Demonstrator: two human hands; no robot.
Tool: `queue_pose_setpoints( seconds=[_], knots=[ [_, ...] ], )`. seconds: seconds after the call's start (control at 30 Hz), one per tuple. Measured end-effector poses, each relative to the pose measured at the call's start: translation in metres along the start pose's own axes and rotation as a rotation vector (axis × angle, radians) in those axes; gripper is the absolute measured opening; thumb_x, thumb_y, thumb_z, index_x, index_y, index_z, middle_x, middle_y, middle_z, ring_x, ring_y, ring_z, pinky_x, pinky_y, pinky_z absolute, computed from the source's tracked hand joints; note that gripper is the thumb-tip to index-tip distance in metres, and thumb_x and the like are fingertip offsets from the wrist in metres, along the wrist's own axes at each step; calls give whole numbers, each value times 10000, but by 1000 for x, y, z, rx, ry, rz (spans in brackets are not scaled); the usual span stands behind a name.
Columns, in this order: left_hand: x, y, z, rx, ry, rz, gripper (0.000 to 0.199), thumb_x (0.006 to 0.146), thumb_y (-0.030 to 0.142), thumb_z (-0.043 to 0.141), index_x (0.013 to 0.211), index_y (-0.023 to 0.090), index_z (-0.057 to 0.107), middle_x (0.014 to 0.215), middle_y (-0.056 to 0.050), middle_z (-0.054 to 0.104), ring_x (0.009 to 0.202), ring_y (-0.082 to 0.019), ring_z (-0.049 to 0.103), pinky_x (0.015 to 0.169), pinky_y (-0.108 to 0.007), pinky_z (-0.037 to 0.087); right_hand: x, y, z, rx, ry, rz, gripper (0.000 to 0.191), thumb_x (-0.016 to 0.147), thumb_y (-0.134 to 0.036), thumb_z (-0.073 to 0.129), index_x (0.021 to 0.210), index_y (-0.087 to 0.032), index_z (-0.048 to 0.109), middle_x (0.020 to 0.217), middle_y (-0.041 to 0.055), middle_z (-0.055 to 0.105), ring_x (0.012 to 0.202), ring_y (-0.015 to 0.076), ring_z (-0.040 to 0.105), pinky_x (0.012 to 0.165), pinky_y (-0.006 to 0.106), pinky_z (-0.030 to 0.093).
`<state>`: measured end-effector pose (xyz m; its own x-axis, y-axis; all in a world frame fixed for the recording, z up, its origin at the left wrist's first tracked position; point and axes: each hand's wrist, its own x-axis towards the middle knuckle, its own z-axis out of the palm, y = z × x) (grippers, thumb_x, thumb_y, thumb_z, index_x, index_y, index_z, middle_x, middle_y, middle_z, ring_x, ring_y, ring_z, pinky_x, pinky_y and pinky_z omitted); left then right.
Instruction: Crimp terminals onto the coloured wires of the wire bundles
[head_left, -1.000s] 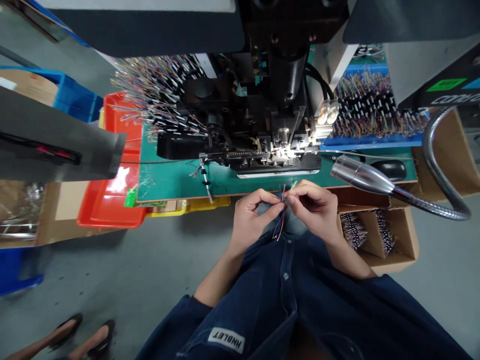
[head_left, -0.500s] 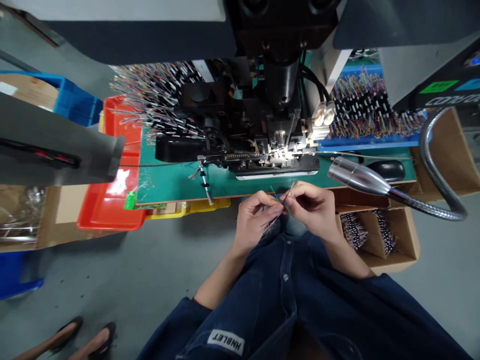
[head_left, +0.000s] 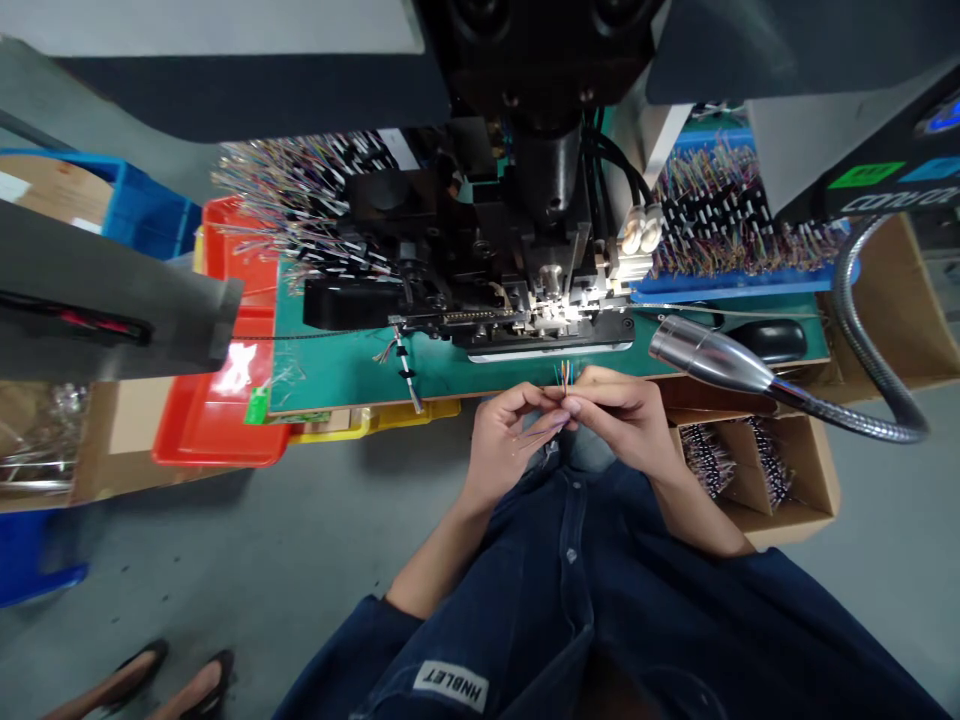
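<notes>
My left hand [head_left: 514, 435] and my right hand [head_left: 619, 418] meet at the fingertips in front of the bench, just above my lap. Together they pinch a thin bundle of coloured wires [head_left: 564, 376], whose ends fan upward past the fingers. A few strands run down-left across my left hand. Part of the bundle is hidden by my fingers. Beyond the hands stands a black wire-crimping machine [head_left: 547, 305] with a brightly lit metal head, a short way from my fingertips and not touching them.
Racks of wire bundles [head_left: 739, 225] stand behind a green bench mat [head_left: 337, 375], beside a metal lamp [head_left: 709, 355] and a mouse [head_left: 780, 340]. A red tray [head_left: 217, 425], a cardboard box [head_left: 757, 470] of wires and another person's feet [head_left: 131, 685] are nearby.
The wire bundle has swung from hanging below my fingers to standing up above them. My hands have drawn closer together, and the view has drifted slightly.
</notes>
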<state>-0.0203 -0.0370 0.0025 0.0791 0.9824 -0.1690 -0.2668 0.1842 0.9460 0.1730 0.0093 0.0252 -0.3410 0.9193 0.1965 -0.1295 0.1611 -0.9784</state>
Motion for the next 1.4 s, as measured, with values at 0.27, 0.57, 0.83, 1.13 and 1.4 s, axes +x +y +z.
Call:
queue_pose_setpoints(
  seconds=[0.27,0.57,0.83,1.13,1.4],
  knots=[
    [-2,7,-3,234,52,108,243,922,400,1037,918,242,852,895,-34,865,880,-242,812,900,-368,637,7,-3,2,-70,26,-28,248,1109,-481,860,997,-292,974,774,31,804,671,191,657,614,361,507],
    [9,12,3,145,118,165,333,943,518,1018,907,250,825,858,-16,850,795,-220,799,809,-356,641,9,-4,10,-55,96,-23,185,1109,-443,862,1133,-294,971,778,21,779,677,192,671,623,358,537],
    [16,-3,8,-99,129,166,377,971,506,997,873,242,747,802,3,786,692,-203,771,709,-360,675,11,3,20,51,129,100,237,1099,-462,865,1120,-253,974,720,4,796,614,170,708,597,323,602],
    [25,-10,9,-53,271,313,245,1006,402,977,982,233,802,885,12,800,748,-137,754,738,-253,649,28,-1,26,34,206,159,251,1027,-467,878,970,-239,965,753,28,828,601,165,690,574,300,594],
    [32,-9,17,-116,294,312,248,1014,402,972,991,231,795,914,4,826,762,-150,810,762,-278,709,33,17,27,217,254,278,282,1051,-493,876,927,-245,927,637,-16,692,544,138,582,554,288,514]
  ],
)
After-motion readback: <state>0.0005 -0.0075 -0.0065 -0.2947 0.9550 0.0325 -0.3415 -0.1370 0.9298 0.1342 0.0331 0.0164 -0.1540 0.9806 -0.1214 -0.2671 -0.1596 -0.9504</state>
